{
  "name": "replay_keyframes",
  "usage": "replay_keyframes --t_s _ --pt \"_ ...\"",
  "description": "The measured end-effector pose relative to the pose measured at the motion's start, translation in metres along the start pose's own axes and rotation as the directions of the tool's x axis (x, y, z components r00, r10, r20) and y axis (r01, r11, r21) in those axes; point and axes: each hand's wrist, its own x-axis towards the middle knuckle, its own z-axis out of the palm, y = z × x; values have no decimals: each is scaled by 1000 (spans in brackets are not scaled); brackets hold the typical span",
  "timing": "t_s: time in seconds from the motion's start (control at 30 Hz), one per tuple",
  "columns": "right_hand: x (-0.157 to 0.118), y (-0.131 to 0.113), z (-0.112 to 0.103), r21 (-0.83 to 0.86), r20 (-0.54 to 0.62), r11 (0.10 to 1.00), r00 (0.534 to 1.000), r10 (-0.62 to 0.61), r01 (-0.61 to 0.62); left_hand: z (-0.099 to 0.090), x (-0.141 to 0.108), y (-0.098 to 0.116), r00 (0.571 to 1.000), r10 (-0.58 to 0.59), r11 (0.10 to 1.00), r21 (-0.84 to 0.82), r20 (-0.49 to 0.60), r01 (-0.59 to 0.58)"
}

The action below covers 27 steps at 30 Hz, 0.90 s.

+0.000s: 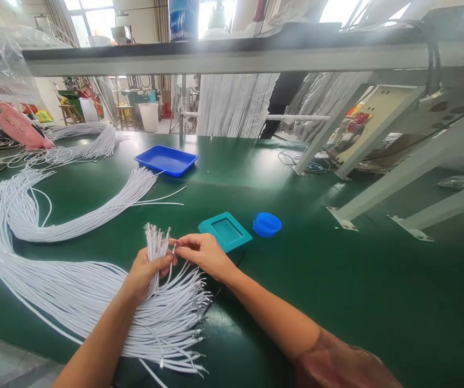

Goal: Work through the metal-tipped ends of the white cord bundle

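Observation:
My left hand (146, 272) is closed around a small bunch of white cables (158, 245), their stripped ends pointing up. Close beside it, my right hand (203, 253) pinches the tip of one white cable (174, 249) between thumb and forefinger. Beneath both hands a large bundle of white cables (78, 280) spreads over the green table, its frayed metallic ends fanned out toward the right. Just past my right hand lies a teal tray (227, 231), and a small round blue dish (267, 224) stands to its right.
A blue tray (166, 160) sits farther back, near a second cable bundle (94, 223). At the left back are a pink plastic object (23, 128) and more coiled cables (98, 141). Slanted metal legs (377, 188) of a raised shelf (232, 59) stand on the green table (377, 307) at the right.

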Motion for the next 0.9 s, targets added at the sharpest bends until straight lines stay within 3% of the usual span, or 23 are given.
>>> replay_keyframes --t_s 0.1,0.2,0.3,0.37,0.57,0.9 --pt "1 8 3 -222 -84 966 985 -154 132 1 2 -2 999 -34 999 21 -22 35" --pt "3 13 -3 -562 -7 776 937 -350 286 0 7 -5 991 -116 993 12 -67 117" --pt "4 15 -11 -740 161 590 936 -313 324 -3 13 -9 981 -175 985 -16 -85 174" --pt "4 17 -13 -778 259 520 934 -246 353 -4 15 -10 976 -198 980 -41 -91 195" --pt "6 21 -12 -774 321 500 921 -219 389 -5 16 -12 962 -258 962 -120 -91 247" --pt "5 24 -8 -801 261 458 914 -311 385 -8 21 -17 924 -379 920 -123 -44 371"
